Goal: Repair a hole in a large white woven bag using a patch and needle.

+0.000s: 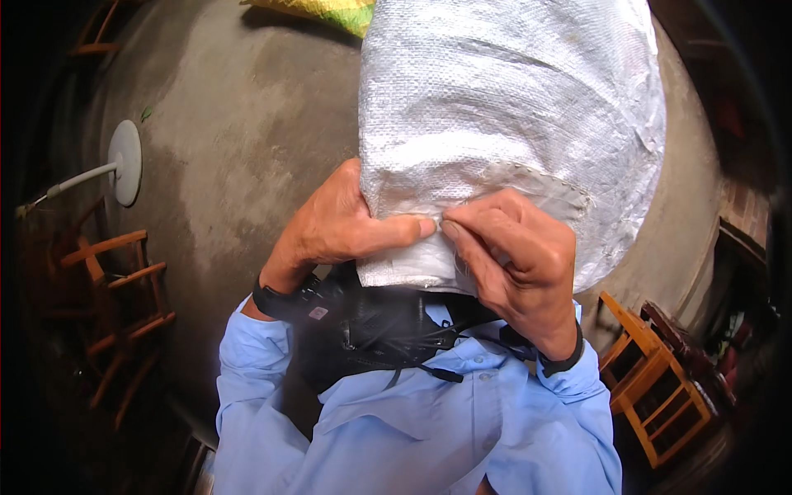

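A large white woven sack (495, 107) spreads out in front of me, its lower edge close to my body. My left hand (342, 223) holds the sack's left edge, with the thumb lying on top and the other fingers out of sight beneath the cloth. Just right of that thumb, my right hand (516, 260) is closed in a pinch against the sack's surface. Whatever sits between its thumb and forefinger is too small to make out. A greyish patch (549, 188) with a stitched border shows on the sack beyond my right hand.
Concrete floor (223, 157) lies around the sack. At the left are a white round fan base (126, 163) and a wooden chair (115, 285). Another wooden chair (656, 379) stands at the lower right. A yellow-green sack (330, 15) lies at the top.
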`<state>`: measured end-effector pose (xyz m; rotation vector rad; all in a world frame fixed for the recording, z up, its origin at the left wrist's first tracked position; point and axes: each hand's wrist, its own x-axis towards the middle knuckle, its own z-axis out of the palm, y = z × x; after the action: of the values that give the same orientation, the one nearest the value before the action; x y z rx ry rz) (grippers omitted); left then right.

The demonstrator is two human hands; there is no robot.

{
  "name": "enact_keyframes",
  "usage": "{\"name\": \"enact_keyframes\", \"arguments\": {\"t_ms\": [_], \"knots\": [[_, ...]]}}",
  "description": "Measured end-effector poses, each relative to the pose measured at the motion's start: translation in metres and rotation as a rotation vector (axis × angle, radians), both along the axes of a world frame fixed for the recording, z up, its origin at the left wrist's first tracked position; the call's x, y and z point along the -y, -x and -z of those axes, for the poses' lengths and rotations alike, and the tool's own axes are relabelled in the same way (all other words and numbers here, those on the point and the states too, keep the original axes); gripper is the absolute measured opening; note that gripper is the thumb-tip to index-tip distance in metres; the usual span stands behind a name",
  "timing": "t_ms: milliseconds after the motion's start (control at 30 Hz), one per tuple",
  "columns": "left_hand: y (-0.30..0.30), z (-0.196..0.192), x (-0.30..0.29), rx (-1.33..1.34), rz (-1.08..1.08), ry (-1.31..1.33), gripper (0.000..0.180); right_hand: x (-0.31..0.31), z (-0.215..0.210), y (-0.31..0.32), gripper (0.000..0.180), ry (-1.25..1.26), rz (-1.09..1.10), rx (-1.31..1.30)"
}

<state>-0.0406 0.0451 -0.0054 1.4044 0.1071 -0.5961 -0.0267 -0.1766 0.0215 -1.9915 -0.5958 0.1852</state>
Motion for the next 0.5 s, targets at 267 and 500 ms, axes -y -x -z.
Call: {"name": "enact_keyframes", "arguments": {"t_ms": [267, 500], "knots": [[0.016, 0.017, -0.012, -0.020, 0.012, -0.043, 0.047, -0.012, 0.022, 0.002, 0.017, 0.084, 0.029, 0.093], [0.022, 0.015, -0.005, -0.117, -0.180, 0.076, 0.043, -0.010, 0.026, 0.003, 0.018, 0.086, 0.026, 0.106]]}}
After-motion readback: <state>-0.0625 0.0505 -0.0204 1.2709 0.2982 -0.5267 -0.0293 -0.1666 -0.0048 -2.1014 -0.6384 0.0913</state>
